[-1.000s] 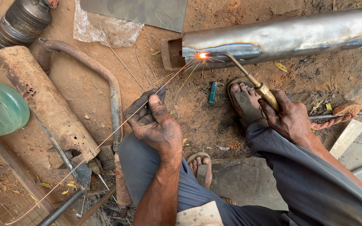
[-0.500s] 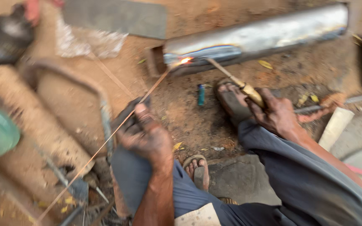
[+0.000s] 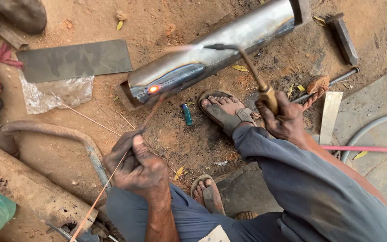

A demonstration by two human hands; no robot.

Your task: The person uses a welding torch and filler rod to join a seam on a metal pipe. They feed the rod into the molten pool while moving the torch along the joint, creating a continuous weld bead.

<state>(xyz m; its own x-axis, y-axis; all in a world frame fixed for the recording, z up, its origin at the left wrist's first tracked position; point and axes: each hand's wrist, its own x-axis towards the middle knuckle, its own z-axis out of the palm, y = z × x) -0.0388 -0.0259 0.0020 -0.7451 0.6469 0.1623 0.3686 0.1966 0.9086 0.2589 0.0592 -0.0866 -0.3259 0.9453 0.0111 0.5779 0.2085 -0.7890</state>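
Nearest the camera, the left hand (image 3: pixel 140 168) was clenched around a thin coppery filler rod (image 3: pixel 113 177), which ran up from the lower left to a glowing orange spot (image 3: pixel 153 88) on the long grey steel pipe (image 3: pixel 211 56). The right hand (image 3: pixel 283 120), just above the knee, gripped the brass handle of a slim gas torch (image 3: pixel 247 67) (its bent tip lay over the pipe's middle, away from the glow). Below the pipe a sandalled foot (image 3: pixel 222 110) rested on the brown dirt beside a small green lighter (image 3: pixel 187 114). Farther left lay a flat dark metal plate (image 3: pixel 75 59) and a crumpled clear plastic bag (image 3: pixel 57 93).

Judging by the hot spot near the pipe's left end, brazing of that seam appeared to be under way. Carrying on would call for flame and rod tip meeting at the same point, the rod fed steadily.
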